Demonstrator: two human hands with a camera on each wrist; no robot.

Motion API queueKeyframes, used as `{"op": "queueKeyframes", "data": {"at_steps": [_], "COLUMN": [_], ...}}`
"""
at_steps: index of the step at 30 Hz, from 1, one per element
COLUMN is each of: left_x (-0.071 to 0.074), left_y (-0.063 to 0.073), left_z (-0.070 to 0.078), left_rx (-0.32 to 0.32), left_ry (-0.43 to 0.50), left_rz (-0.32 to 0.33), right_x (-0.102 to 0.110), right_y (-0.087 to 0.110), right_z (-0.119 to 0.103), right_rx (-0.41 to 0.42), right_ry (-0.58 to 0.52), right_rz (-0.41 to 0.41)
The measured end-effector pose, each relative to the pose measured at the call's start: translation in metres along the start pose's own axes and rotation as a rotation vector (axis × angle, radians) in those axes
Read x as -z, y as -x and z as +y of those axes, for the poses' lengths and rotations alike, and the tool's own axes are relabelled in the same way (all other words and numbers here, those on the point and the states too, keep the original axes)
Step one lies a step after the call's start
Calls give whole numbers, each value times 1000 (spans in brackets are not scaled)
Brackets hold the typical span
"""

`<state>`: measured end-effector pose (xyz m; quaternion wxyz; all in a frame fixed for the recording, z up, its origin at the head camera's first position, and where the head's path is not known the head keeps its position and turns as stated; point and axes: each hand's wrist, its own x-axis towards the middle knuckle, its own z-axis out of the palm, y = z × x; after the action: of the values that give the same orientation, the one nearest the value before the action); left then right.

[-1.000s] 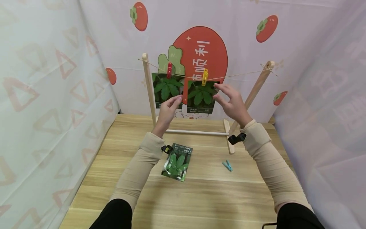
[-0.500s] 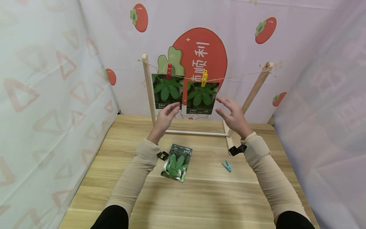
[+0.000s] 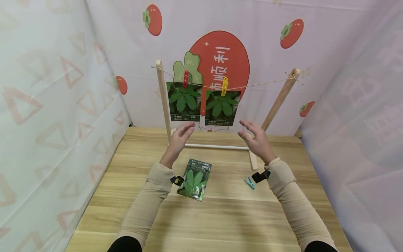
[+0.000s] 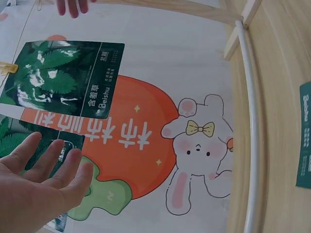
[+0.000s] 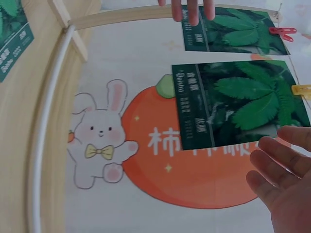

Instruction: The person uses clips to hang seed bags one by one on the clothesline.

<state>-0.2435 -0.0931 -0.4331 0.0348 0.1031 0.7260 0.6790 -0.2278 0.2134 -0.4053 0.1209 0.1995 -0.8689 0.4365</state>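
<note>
Two green seed packets hang from a string tied between two wooden posts. A red clothespin clips the left packet, and a yellow clothespin clips the right packet. Just below the left packet my left hand hovers with relaxed fingers, holding nothing. My right hand is below and right of the right packet, its fingers apart from it and nothing in them. A third seed packet lies on the wooden table, partly behind the left wrist camera. Close to the right wrist lies a blue clothespin.
The stand has a left post, a leaning right post and a white crossbar low between them. Behind it hangs a printed cloth. Cloth walls flank the wooden table on both sides.
Both hands have moved down and away from the hanging packets, which stay clipped on the string. The packet and blue clothespin on the table have not moved.
</note>
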Motion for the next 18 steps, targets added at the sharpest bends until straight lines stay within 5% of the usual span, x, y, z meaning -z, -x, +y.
{"op": "queueKeyframes", "data": {"at_steps": [8,18], "left_x": [-2,-4], "left_y": [11,15], "left_z": [-10,-38], "left_rx": [75,62], "left_ry": [-16,-66], "left_rz": [10,61], "right_x": [-14,-27], "right_y": [20,41], "right_z": [20,38], "right_rx": [-27,-61], "right_ry": [19,-5], "right_rz": [23,29]}}
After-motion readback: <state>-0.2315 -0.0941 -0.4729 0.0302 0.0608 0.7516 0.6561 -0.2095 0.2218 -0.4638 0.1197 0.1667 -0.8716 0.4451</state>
